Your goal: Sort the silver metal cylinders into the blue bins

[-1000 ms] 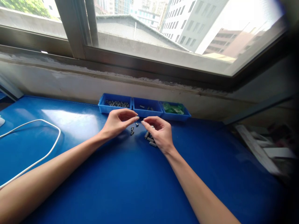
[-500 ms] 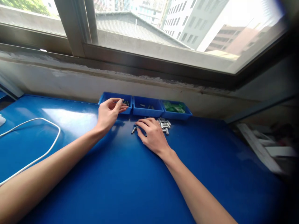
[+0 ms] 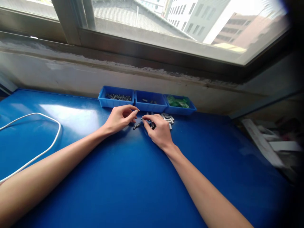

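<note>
My left hand [image 3: 121, 118] is just in front of the left blue bin [image 3: 114, 103], which holds many small metal parts [image 3: 120, 97]. Its thumb and fingertips come together; whatever is between them is too small to name. Close by on the right, my right hand [image 3: 158, 128] pinches a small metal piece [image 3: 142, 118] between thumb and forefinger. Between and below the hands, a few small dark metal fittings [image 3: 136, 126] lie on the blue table. A pile of silver metal pieces [image 3: 168, 118] lies beyond my right hand, partly hidden by it.
The middle blue bin [image 3: 150, 107] holds a few metal pieces, and the right blue bin [image 3: 181, 110] holds green plastic bags [image 3: 178, 102]. A white cable [image 3: 58, 133] curves over the blue table [image 3: 133, 183] at the left. Behind the bins stand a wall and window.
My left hand has moved from over the left bin down and right, close to my right hand. My right hand's pinch now shows a small metal piece. The camera view has tilted slightly down.
</note>
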The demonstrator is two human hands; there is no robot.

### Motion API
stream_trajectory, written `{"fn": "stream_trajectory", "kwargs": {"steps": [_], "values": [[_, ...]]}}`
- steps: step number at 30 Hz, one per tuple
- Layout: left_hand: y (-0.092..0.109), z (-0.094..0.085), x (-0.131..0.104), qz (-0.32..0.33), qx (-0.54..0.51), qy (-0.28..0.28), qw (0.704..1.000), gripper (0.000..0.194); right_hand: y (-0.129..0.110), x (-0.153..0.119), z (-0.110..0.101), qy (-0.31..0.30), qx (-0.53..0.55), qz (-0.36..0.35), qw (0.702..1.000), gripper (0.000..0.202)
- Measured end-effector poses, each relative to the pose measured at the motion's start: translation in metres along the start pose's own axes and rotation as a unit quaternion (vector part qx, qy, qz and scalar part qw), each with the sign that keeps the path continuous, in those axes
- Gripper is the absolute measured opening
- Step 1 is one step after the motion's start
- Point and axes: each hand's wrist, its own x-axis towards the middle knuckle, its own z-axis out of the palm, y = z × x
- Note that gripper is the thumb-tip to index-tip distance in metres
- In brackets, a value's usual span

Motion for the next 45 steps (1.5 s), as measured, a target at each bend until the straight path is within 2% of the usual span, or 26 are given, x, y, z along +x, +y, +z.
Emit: {"fn": "stream_trajectory", "kwargs": {"steps": [5,10,16,24,27,29,32,35,41,45], "values": [[0.001,-0.001,-0.001,0.031,-0.011,-0.044,0.998,0.036,-0.003,0.001,-0.005,0.061,0.056,0.024,0.996,0.009],[0.005,0.000,-0.003,0.027,-0.065,-0.080,0.994,0.038,-0.004,-0.001,-0.005,0.089,0.052,-0.043,0.994,0.008],[0.008,-0.005,0.000,0.007,-0.112,-0.079,0.991,0.036,-0.005,-0.001,-0.002,0.098,0.034,-0.146,0.984,0.017],[-0.002,-0.009,0.004,-0.022,-0.131,-0.073,0.988,0.045,-0.004,-0.003,0.002,0.107,0.032,-0.127,0.986,0.018],[0.000,-0.012,0.008,-0.013,-0.111,-0.014,0.994,0.043,-0.003,-0.003,0.001,0.102,0.017,-0.092,0.990,0.012],[0.002,-0.017,0.012,0.012,-0.093,0.085,0.992,0.042,-0.004,-0.003,0.000,0.071,0.009,-0.089,0.993,0.009],[0.004,-0.029,0.019,0.041,-0.046,0.218,0.974,0.037,-0.005,-0.003,-0.002,-0.012,0.000,-0.112,0.994,0.011],[0.004,-0.037,0.022,0.038,-0.014,0.256,0.966,0.035,-0.004,-0.004,-0.001,-0.070,-0.007,-0.130,0.989,0.013],[0.007,-0.025,0.017,0.037,0.019,0.219,0.975,0.035,0.000,-0.002,0.002,-0.107,0.007,-0.146,0.984,0.015],[0.007,-0.016,0.011,0.057,0.023,0.110,0.992,0.039,0.001,-0.002,0.003,-0.106,0.001,-0.136,0.985,0.012]]}}
